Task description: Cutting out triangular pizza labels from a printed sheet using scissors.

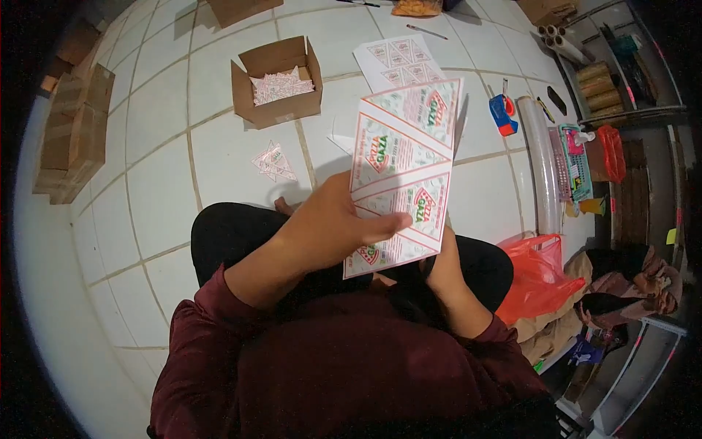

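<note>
My left hand (329,228) grips a printed paper sheet (403,148), its thumb lying across the front. Rows of triangular pizza-themed labels with red borders cover the sheet, which bears writing. Behind the sheet's lower right edge is my right hand (447,269), its fingers mostly hidden. Something dark shows at those fingers; I cannot tell what it is. On the floor ahead, a few cut paper triangles (276,162) overlap in a small pile. More cut triangles (282,86) fill the bottom of an open cardboard box (282,113). Further printed sheets (403,55) lie beyond the held one.
At right are a blue tape dispenser (502,115), a roll of clear plastic film (540,164), a plastic basket (576,162) and a red plastic bag (535,274). A pen (426,32) lies far ahead. Taped cardboard boxes (77,137) stand by the left wall.
</note>
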Available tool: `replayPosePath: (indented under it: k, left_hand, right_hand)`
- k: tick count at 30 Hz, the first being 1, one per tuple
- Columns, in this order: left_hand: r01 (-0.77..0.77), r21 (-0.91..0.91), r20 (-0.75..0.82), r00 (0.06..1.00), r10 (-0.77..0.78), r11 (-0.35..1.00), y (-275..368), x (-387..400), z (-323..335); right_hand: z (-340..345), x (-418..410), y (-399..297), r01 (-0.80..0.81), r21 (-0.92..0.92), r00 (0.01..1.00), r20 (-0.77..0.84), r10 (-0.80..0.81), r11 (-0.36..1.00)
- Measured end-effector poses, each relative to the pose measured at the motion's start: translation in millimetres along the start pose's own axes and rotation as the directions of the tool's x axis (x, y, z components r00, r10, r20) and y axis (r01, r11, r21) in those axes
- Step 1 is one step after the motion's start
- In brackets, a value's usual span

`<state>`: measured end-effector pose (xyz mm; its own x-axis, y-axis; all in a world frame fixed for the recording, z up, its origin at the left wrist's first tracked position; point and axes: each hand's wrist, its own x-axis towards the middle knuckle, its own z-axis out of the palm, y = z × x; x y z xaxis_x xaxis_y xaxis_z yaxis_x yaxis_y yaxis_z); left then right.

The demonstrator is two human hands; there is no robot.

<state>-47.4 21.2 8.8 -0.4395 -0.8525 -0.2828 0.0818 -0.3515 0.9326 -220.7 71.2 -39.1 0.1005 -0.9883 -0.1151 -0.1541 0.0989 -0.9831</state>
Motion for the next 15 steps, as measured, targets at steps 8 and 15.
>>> replayPosePath:
  k: [8,15]
  left_hand:
    - [0.038,-0.024,0.053,0.998,-0.037,0.999,2,-8,11]
    - [0.023,0.008,0.056,0.998,-0.023,1.000,5,-10,13]
  right_hand:
    - [-4,0,-5,-0.140,0.227,0.990,0.045,0.133,0.964]
    - [-6,-2,-7,-0.123,0.221,0.992,0.042,0.117,0.967]
